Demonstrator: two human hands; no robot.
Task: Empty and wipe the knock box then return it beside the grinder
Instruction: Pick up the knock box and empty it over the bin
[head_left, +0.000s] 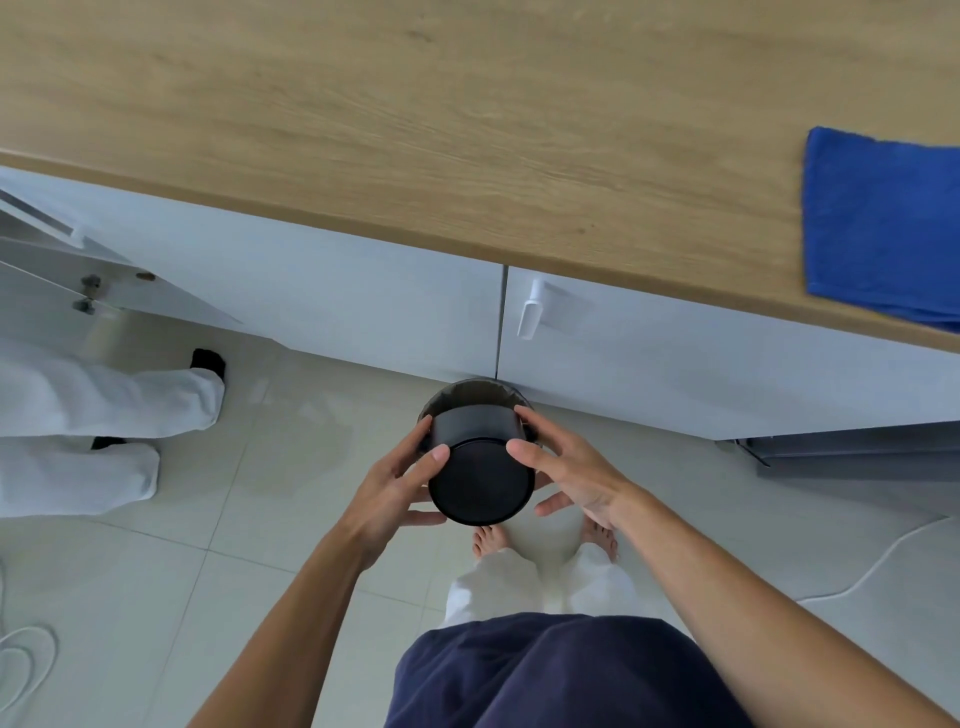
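Two hands, left hand (395, 480) and right hand (566, 467), grip clasping one upturned knock box (480, 467), one bin (467, 392) beneath, one blue cloth (883, 223)

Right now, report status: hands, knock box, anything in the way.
Left hand and right hand grip knock box, upended, base toward camera. Bin directly below. Cloth waiting on counter. Nothing in the way.

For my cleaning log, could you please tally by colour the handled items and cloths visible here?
Black: 1, the round black knock box, upturned between the left hand and right hand over a dark bin.
Blue: 1, the folded blue cloth on the wooden countertop.
Total: 2.
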